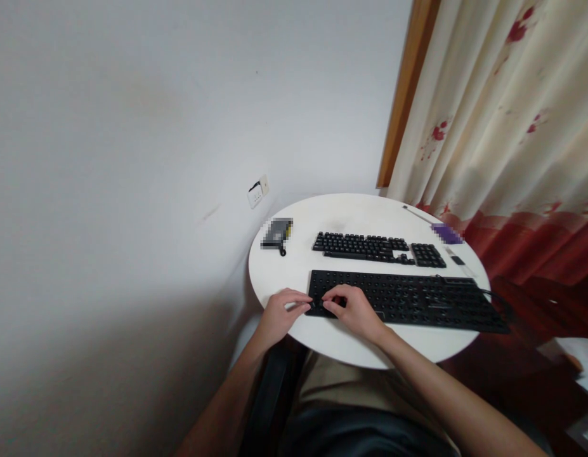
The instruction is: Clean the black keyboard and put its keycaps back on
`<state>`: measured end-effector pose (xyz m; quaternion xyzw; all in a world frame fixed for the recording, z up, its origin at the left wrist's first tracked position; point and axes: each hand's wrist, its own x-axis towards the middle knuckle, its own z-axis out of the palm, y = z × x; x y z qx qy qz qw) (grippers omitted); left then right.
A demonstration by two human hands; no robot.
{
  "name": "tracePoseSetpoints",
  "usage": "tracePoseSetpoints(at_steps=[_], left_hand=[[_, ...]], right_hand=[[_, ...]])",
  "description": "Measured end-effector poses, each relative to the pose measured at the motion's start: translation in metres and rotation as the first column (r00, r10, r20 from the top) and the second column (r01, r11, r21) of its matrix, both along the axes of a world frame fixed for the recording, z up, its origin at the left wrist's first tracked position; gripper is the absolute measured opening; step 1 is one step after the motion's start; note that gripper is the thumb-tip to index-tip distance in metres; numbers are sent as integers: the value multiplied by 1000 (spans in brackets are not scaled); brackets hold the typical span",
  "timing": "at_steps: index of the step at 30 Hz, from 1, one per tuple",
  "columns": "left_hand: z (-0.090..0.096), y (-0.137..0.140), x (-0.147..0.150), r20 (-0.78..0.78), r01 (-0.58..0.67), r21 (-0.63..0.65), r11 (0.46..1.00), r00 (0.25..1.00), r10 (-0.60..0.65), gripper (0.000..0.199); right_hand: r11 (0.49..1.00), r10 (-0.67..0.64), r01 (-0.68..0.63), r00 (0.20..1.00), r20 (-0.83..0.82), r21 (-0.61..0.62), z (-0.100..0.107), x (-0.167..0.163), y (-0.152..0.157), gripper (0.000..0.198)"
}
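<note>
at the left end of a long, flat, black rectangular keyboard base (408, 299), the left hand (280, 312) is reaching to the corner and the right hand (354, 308) is bending over the surface just beside it, the thumb and index finger of each drawn near together, though whether the fingers are gripping anything cannot be told. the base is lying along the near side of a round white table (351, 343), its right end overhanging the edge, while loose black square keycaps (358, 246) are lying in keyboard-like rows behind it.
</note>
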<state>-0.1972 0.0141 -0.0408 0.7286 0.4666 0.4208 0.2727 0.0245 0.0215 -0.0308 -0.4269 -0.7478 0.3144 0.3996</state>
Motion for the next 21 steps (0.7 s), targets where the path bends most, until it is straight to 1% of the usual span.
tracePoseSetpoints(at_steps=[13,17,21], left_hand=[[-4,-6,4,-42,9,152,988,999,-2,9],[-5,-10,6,-63,21,210,977,998,-8,11],[-8,-12,7,-95,27,239,971,995,-4,14]], right_hand=[[1000,-4,3,999,38,24,1,0,-1,11],[999,-3,1,999,53,40,1,0,-3,11],[998,6,-10,997,72,68,3,0,-5,10]])
